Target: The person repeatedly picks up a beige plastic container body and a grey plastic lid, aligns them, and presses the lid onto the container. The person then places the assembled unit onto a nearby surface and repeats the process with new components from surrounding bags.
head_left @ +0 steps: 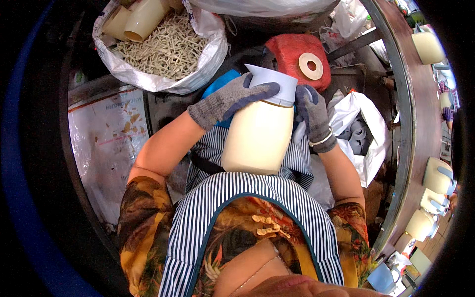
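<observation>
A cream plastic jug [260, 136] lies tilted across my lap, its base towards my body. A pale blue-grey collar [277, 81] with a pointed spout is fitted round its top. My left hand [240, 96], in a grey knit glove, grips the collar from the left, thumb laid across it. On the right side my right hand [312, 114], gloved alike, is closed against the collar's edge. A pale grey part, perhaps the jug's handle, shows beside its fingers; the rest is hidden by the glove.
A white sack [217, 47] of small cream strips and cream jug bodies stands far left. Ahead lies a red bundle [292, 54] with a cream ring [310, 66]. At right, a white bag [372, 119] holds grey parts [355, 136]; beyond, a brown bench [420, 119] carries several jugs.
</observation>
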The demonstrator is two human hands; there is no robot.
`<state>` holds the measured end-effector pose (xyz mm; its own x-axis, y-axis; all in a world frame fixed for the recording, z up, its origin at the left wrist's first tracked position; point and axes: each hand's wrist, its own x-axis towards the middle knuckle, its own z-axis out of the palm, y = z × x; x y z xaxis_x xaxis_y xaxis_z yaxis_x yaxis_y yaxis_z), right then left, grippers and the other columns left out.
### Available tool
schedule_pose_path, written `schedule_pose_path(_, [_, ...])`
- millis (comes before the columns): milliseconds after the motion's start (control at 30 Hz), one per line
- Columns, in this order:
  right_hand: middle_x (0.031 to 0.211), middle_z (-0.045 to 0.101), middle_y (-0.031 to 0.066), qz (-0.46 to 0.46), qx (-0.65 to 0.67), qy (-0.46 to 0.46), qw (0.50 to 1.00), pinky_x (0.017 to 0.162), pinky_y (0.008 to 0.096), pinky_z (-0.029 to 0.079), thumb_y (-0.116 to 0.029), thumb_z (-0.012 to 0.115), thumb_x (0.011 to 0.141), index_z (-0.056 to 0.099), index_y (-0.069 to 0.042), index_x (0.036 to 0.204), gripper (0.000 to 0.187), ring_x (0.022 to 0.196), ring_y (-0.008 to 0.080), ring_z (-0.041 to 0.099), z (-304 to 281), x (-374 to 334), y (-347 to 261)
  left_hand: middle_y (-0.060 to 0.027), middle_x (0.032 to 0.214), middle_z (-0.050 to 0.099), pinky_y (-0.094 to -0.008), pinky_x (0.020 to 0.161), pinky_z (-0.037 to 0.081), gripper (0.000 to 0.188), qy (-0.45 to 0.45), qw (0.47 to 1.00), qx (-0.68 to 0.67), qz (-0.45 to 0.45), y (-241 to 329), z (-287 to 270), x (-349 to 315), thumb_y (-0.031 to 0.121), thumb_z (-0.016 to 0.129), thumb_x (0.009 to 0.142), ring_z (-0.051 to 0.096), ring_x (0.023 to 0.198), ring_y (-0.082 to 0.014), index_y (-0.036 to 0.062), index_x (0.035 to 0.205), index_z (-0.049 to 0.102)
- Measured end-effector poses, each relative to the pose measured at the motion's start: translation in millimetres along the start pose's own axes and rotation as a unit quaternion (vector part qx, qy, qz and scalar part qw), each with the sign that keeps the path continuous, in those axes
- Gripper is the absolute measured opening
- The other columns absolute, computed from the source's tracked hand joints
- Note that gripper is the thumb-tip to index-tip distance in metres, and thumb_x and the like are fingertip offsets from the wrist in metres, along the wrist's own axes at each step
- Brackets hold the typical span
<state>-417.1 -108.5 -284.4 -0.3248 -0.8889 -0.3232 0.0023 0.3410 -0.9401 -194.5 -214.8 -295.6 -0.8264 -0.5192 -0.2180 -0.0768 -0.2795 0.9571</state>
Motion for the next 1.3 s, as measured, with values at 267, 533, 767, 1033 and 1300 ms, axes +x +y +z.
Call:
schedule_pose_path(267, [0.078, 0.058, -0.001, -0.021, 0.009, -0.071, 0.997, 0.054, 0.0219, 0.044, -0.028, 0.064, 0.093, 0.063, -0.005, 0.105, 0.025, 0.063, 0.0058, 0.051, -11, -2, 15, -0.0123, 0.128, 0.058, -0.034, 0.1, 0.047, 0.072, -0.001, 0.998, -0.051, -0.039, 11, 12, -13, 0.038, 0.073, 0.087, 0.058, 0.116, -0.0208, 0.0025, 0.141, 0.042])
schedule_pose_path(533, [0.127, 0.055, 0.0216, -0.334, -0.522, 0.186, 0.763, 0.098, 0.0456, 0.044, -0.057, 0.063, 0.086, 0.05, -0.008, 0.137, 0.072, 0.118, 0.0339, 0.053, -64, 119, 29, -0.0136, 0.136, 0.052, -0.0348, 0.102, 0.046, 0.073, 0.047, 0.99, -0.119, -0.058, -1, 22, -27, 0.031, 0.07, 0.09, 0.054, 0.121, -0.0213, 0.0029, 0.147, 0.032])
schedule_pose_path(767, [0.129, 0.053, 0.0234, -0.344, -0.503, 0.231, 0.759, 0.101, 0.0507, 0.04, -0.053, 0.074, 0.076, 0.049, -0.013, 0.138, 0.078, 0.12, 0.0414, 0.05, -65, 152, 74, -0.0143, 0.13, 0.056, -0.0354, 0.101, 0.047, 0.075, 0.166, 0.979, -0.119, -0.009, 46, 12, -35, 0.028, 0.08, 0.08, 0.056, 0.118, -0.0208, -0.0009, 0.138, 0.043])
schedule_pose_path(1033, [0.139, 0.047, 0.0195, -0.401, -0.524, 0.209, 0.722, 0.103, 0.056, 0.036, -0.037, 0.08, 0.068, 0.051, -0.011, 0.128, 0.071, 0.127, 0.0435, 0.043, -98, 138, 88, -0.018, 0.123, 0.06, -0.0388, 0.098, 0.047, 0.083, 0.239, 0.913, 0.127, 0.306, 108, -19, 105, 0.043, 0.085, 0.072, 0.057, 0.114, -0.0265, -0.0029, 0.131, 0.05])
schedule_pose_path(1300, [0.097, 0.059, 0.0147, -0.401, -0.62, 0.171, 0.653, 0.104, 0.0555, 0.036, -0.039, 0.071, 0.077, 0.059, -0.012, 0.127, 0.058, 0.109, 0.038, 0.053, -93, 139, 100, -0.0207, 0.137, 0.048, -0.0432, 0.107, 0.041, 0.115, 0.236, 0.848, 0.264, 0.394, 82, -13, 167, 0.057, 0.088, 0.06, 0.05, 0.127, -0.0341, 0.0008, 0.144, 0.033])
